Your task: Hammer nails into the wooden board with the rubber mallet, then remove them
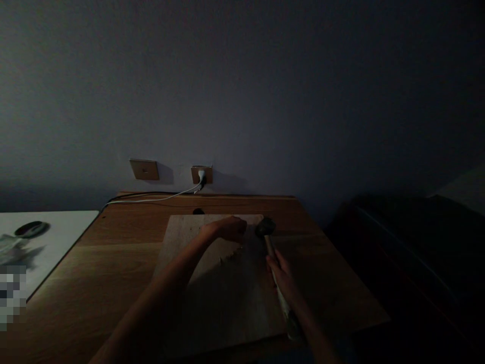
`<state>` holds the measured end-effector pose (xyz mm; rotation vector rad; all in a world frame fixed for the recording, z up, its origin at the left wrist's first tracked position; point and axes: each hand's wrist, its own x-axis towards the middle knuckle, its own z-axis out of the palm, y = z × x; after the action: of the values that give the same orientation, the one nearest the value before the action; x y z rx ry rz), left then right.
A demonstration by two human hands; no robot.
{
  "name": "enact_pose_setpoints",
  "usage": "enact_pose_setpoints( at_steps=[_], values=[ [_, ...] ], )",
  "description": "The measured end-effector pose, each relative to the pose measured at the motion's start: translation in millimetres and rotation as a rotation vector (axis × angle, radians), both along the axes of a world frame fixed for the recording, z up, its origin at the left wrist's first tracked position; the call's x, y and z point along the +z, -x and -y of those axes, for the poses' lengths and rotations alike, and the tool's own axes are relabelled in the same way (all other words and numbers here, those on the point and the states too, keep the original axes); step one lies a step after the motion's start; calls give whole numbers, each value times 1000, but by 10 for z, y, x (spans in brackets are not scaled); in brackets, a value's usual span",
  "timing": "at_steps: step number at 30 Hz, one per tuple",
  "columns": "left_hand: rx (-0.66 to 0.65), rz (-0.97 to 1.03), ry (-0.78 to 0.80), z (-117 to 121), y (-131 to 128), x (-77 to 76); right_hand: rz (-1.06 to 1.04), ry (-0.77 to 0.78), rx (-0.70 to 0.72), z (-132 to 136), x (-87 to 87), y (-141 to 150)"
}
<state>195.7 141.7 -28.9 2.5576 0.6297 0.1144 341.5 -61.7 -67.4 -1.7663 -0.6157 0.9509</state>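
My right hand [281, 273] is wrapped round the handle of a hammer [270, 246]. The hammer's dark head is raised near the board's far right corner. My left hand [232, 229] is bent down over the far part of a pale wooden board [223, 308], fingers drawn together; anything they pinch is too dark and small to make out. Close below that hand, small thin metal pieces that look like nails [221, 261] are on the board. A few tiny dark marks show at its far left.
The board lies on a wooden table [125, 268] against a wall. Behind it, white and black cables [166, 197] run to a wall socket [202, 174]. At left, a white surface [76, 222] holds a dark round object [32, 229]. The right side is very dark.
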Motion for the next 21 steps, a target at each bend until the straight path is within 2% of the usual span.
enact_pose_setpoints(
  at_steps=[3,7,10,14,17,21],
  values=[
    [-100,-148,-30,104,26,98,18,-19,-9,-1,-12,2],
    [-130,-221,-86,241,-29,147,55,-24,85,11,16,0],
    [-86,-150,-89,204,-28,164,57,-20,84,14,9,-8],
    [44,17,-86,4,55,154,47,-46,45,8,-30,-27],
    [117,125,-51,-109,105,87,53,-62,52,8,-27,-27],
    [162,207,2,-129,100,-50,51,-63,44,13,32,-2]
  ],
)
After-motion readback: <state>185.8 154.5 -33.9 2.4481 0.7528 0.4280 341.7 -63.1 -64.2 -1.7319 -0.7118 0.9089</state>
